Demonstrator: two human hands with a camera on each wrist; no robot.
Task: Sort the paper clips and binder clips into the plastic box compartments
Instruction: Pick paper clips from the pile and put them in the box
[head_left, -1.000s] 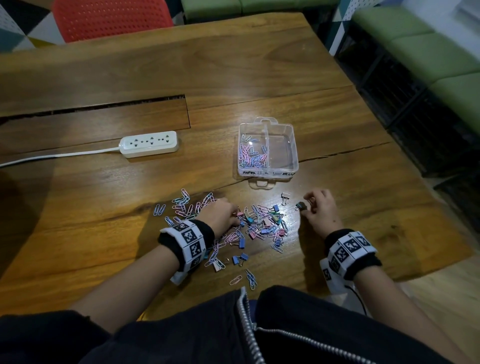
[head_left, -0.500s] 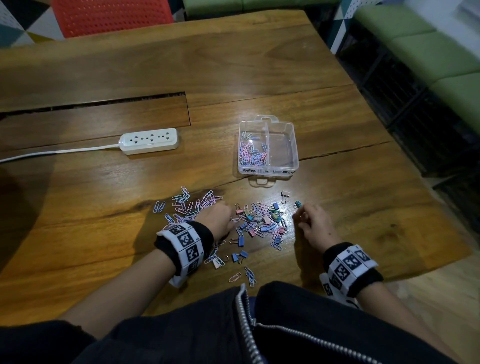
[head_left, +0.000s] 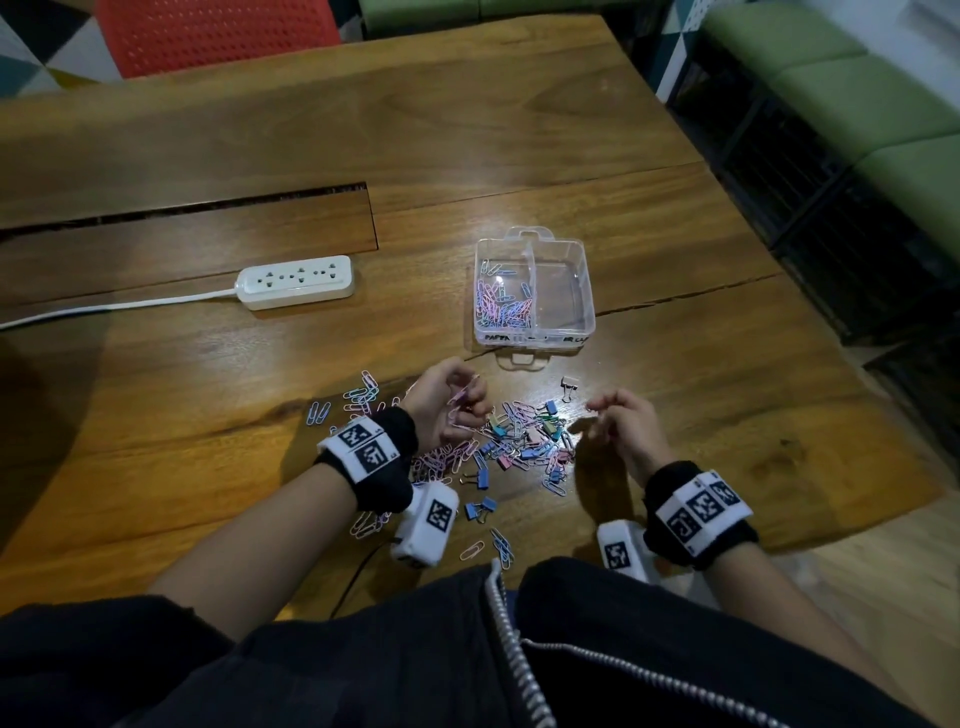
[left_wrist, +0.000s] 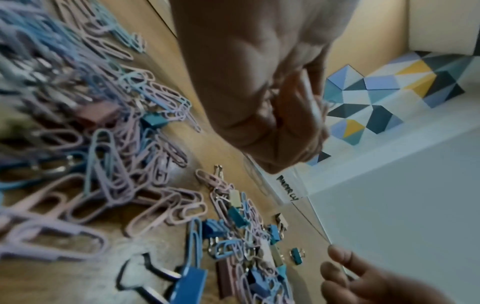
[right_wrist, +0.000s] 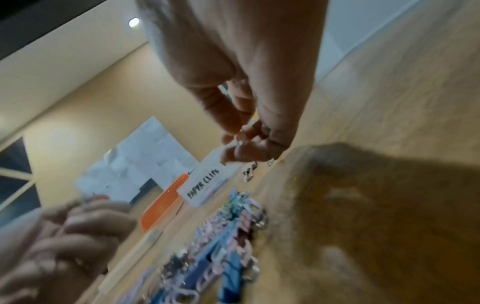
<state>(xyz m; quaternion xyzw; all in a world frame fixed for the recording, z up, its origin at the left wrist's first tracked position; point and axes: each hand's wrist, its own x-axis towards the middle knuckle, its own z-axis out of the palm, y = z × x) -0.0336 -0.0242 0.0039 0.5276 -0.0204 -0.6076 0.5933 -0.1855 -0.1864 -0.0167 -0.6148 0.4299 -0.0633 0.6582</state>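
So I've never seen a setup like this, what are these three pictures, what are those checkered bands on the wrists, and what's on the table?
No machine here: a person sorts clips with bare hands. The checkered bands strap small cameras to the wrists. One picture comes from a head camera looking down; the other two look along each hand. On the wooden table lie a mixed pile of clips, a clear plastic box with paper clips in its left compartment, and a power strip. The left hand holds a few paper clips; the right hand looks curled, its contents unclear.

dim, glary tabletop; blurred wrist views
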